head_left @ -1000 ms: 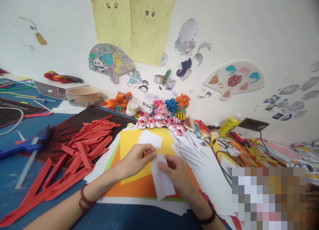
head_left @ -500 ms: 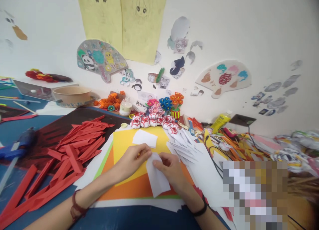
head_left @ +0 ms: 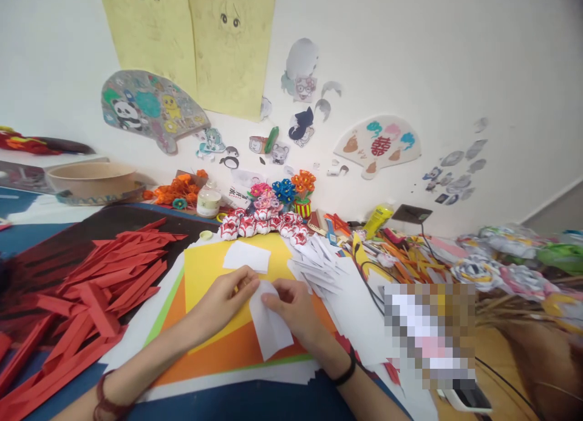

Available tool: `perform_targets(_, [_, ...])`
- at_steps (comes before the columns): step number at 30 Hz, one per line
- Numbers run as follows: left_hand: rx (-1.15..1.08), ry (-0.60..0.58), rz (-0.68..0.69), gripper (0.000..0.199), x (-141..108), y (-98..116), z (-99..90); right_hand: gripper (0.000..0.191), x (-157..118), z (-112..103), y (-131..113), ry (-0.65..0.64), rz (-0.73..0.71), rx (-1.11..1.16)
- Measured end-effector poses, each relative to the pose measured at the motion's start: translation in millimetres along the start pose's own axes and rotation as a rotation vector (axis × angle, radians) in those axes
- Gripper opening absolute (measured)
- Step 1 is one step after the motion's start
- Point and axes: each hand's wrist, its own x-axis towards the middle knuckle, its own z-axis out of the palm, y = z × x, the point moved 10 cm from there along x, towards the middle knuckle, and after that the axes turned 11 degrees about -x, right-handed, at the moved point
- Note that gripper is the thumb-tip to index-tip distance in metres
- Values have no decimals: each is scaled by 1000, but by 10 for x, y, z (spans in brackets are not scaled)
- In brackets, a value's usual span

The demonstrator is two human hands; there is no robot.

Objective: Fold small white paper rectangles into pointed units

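Note:
Both hands are at a white paper strip with creases along it, which hangs at a tilt over the stack of coloured sheets. My left hand pinches at its upper left corner, fingertips closed. My right hand grips its upper right side, thumb in front and the other fingers curled behind. Beneath lie a yellow sheet and an orange sheet. Just beyond the left fingers rests a white paper piece. Folded white paper strips are piled beyond my right hand.
Folded red paper strips form a heap on the left. Red-and-white paper flowers, a jar and a beige basin stand along the wall. On the right are a yellow bottle, a dark cable and a phone.
The camera view has turned to the right, so the scene sits further left. Both hands keep nearly the same hold on the white paper strip.

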Motion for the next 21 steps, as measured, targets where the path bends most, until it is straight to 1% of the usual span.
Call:
perform_targets(4, [18,1,0,36,6,-7,-4,26,9,-32,30,39,8,-18])
perform_targets(11, [44,47,27,37,12,-47,-26,25,10,3,59,5,5,-3])
perform_targets(15, [14,23,21,37,17,-12,-30,22,6,-36,29,21,-1,-3])
perform_targets(21, [21,-33,2,34,24,-1,-53,18,4,25,-7,-89,-33,1])
